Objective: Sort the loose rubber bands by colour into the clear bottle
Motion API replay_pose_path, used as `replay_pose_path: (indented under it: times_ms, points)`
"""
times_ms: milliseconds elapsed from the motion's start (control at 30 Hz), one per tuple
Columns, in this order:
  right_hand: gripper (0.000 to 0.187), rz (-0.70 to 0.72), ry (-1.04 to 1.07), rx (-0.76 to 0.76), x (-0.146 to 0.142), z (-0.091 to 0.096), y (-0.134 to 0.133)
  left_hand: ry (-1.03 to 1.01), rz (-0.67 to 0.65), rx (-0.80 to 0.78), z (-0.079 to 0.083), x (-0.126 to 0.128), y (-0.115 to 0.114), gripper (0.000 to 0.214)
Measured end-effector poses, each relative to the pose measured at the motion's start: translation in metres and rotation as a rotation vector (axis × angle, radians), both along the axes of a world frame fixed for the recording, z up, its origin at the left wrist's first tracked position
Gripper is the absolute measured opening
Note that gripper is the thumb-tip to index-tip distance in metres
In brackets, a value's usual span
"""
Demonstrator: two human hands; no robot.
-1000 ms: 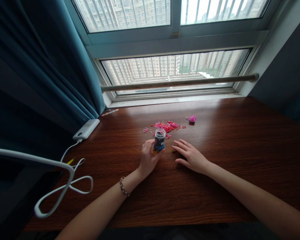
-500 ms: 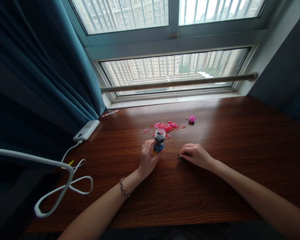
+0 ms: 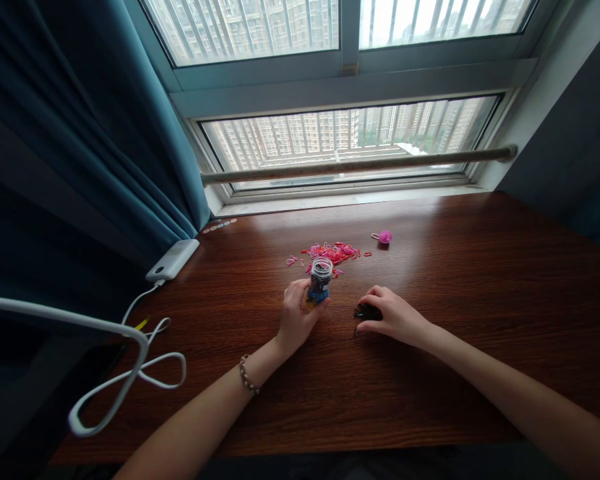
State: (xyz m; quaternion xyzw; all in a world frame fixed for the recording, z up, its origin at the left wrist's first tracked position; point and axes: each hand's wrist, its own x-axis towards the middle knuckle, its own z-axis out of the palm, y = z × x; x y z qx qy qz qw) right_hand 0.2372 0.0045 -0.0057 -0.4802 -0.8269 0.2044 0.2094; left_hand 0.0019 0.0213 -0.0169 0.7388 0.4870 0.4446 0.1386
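Bare forearms, no sleeves, beaded bracelet on left wrist

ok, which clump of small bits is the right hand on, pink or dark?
The dark clump, pinched under the right hand. The pink pile lies untouched farther back, behind the jar in the left hand.

One head-worn camera looks forward and down over the near edge of a wooden table. It faces a window that spans the upper frame, with a curtain filling the upper left. Both forearms come in from the lower edge. The left hand, right hand and a jar sit at mid-frame, moderately near. The wide lens bends the edges.
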Motion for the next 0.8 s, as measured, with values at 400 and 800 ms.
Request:
replay_pose_path:
  times_ms: [400, 800]
  points:
    - [0.016, -0.079, 0.026, 0.070, -0.007, -0.011, -0.003, 0.160, -0.034, 0.090, 0.008, 0.003, -0.004, 0.033]
    - [0.012, -0.363, 0.598, -0.074, -0.001, 0.001, 0.007, 0.352, 0.002, 0.083, -0.001, 0.004, -0.002, 0.042]
